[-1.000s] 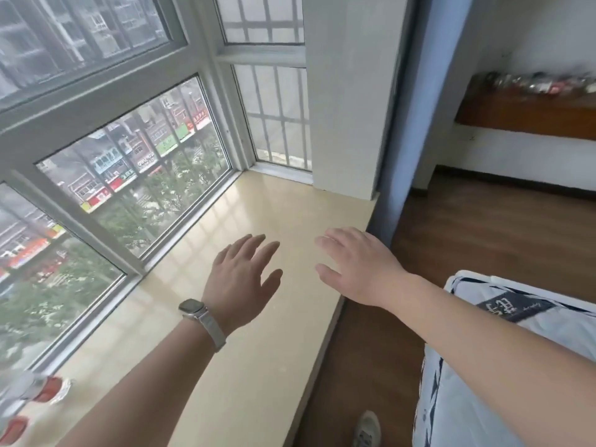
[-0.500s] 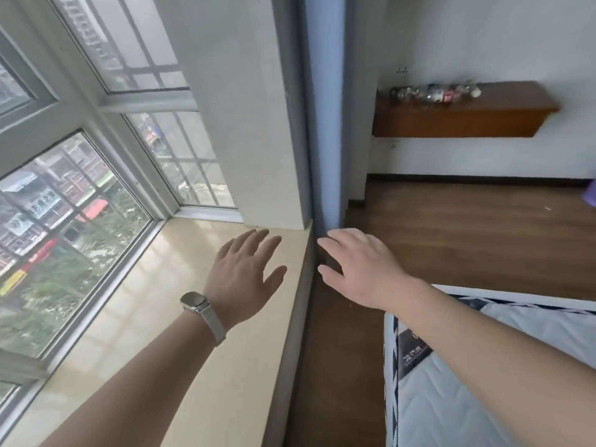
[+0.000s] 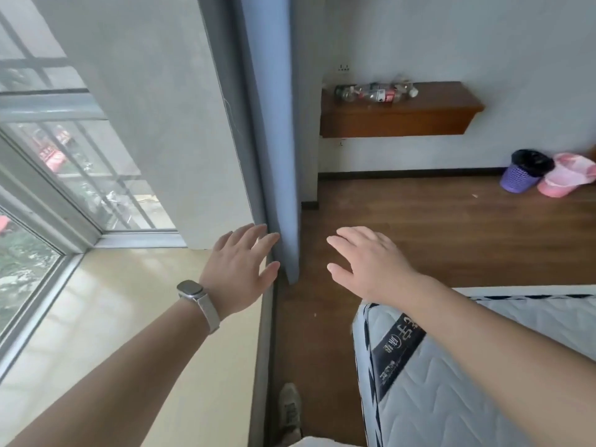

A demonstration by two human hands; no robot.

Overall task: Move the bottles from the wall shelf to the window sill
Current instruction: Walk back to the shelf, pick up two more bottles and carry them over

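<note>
1. While both arms stretch forward, the left hand (image 3: 240, 269), fingers spread and empty, hovers over the edge of the window sill (image 3: 129, 317).
2. The right hand (image 3: 371, 266), flat and empty, hangs above the wooden floor (image 3: 451, 237) near a mattress (image 3: 435, 398).
3. Clear bottles (image 3: 375, 91) lie clustered on the wall shelf (image 3: 403, 121), well apart from both hands.

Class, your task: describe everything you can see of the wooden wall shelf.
The wall shelf is a thick, reddish-brown slab that looks like wood, fixed to the white wall above the floor. Its right end is cut at a slant. Clear plastic bottles lie in a cluster on its left end, one with a red label. Nothing else touches it.
</note>
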